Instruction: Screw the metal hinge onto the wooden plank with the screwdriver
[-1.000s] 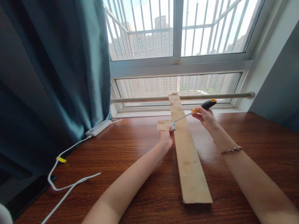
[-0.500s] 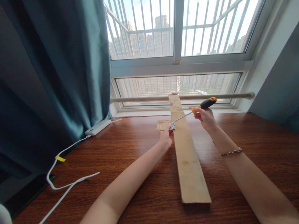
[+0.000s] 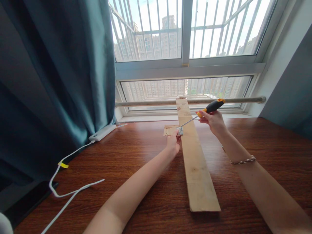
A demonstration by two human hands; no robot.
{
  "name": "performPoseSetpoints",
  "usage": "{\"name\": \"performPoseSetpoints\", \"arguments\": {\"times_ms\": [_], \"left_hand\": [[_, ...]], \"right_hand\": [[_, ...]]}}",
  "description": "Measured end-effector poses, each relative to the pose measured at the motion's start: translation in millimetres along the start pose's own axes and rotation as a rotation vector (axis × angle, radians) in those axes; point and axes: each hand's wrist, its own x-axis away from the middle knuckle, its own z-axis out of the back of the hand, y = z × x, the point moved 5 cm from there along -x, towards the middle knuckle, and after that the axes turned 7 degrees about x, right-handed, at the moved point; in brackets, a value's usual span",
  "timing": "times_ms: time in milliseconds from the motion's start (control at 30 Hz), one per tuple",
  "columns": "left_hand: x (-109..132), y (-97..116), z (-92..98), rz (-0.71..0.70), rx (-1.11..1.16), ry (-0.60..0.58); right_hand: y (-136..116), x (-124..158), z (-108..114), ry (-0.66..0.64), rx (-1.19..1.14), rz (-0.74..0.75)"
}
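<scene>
A long wooden board [image 3: 198, 169] lies lengthwise on the brown table, its far end at the window. Against its left edge sits a short wooden piece [image 3: 168, 129], and a small metal hinge [image 3: 180, 130] spans the joint. My left hand [image 3: 173, 141] is closed at the hinge, its fingers pinching it and the short piece's edge; part of the grip is hidden. In my right hand [image 3: 213, 123] is a screwdriver [image 3: 214, 105] with a black and orange handle, held tilted. Its shaft slopes down left, and the tip meets the hinge.
On the left of the table [image 3: 117, 162] lie a white power strip [image 3: 102, 133] and a white cable [image 3: 73, 192] with a yellow tag. A dark curtain [image 3: 92, 65] hangs beside them. Behind the table, a metal rail [image 3: 151, 103] crosses the window.
My right hand has shifted slightly, and the screwdriver handle has moved a little left and up. The left hand, hinge and boards look the same.
</scene>
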Motion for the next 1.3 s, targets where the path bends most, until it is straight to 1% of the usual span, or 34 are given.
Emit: {"name": "performPoseSetpoints", "arguments": {"times_ms": [367,433,567,633,733,833,933,1033,1100,1167,1300], "left_hand": [[-2.6,-1.1,2.3,0.007,-0.024,-0.003],[-2.8,-1.0,2.1,0.002,-0.028,-0.007],[-2.2,-1.2,0.8,0.008,-0.033,-0.020],[-1.7,-0.9,0.5,0.009,-0.027,-0.012],[-1.6,-0.4,0.5,0.005,-0.013,0.003],[-2.9,-1.0,1.6,0.015,-0.021,0.008],[-4.0,-1.3,2.9,0.017,-0.023,0.006],[-3.3,-1.2,2.6,0.016,-0.011,-0.002],[-2.3,-1.0,2.1,0.015,-0.001,0.001],[-1.6,-1.0,1.4,0.012,0.008,0.000],[-1.0,-1.1,-0.4,0.014,0.005,-0.022]], "right_hand": [[3.6,-2.2,4.3,0.025,0.014,0.006],[1.2,-2.1,4.0,-0.003,0.020,0.007],[-7.7,0.3,-0.5,-0.149,0.039,0.020],[-13.2,3.0,-2.2,-0.164,0.060,0.058],[-19.8,8.1,-3.0,-0.052,0.133,0.173],[-17.5,13.1,-5.3,0.082,0.211,0.252],[-7.2,14.9,-3.5,0.229,0.229,0.227],[3.4,13.6,3.4,0.349,0.118,0.119],[7.9,11.5,7.2,0.362,0.013,0.033],[9.2,9.9,8.9,0.336,-0.036,-0.024],[7.3,11.4,6.8,0.281,0.026,-0.005]]}}
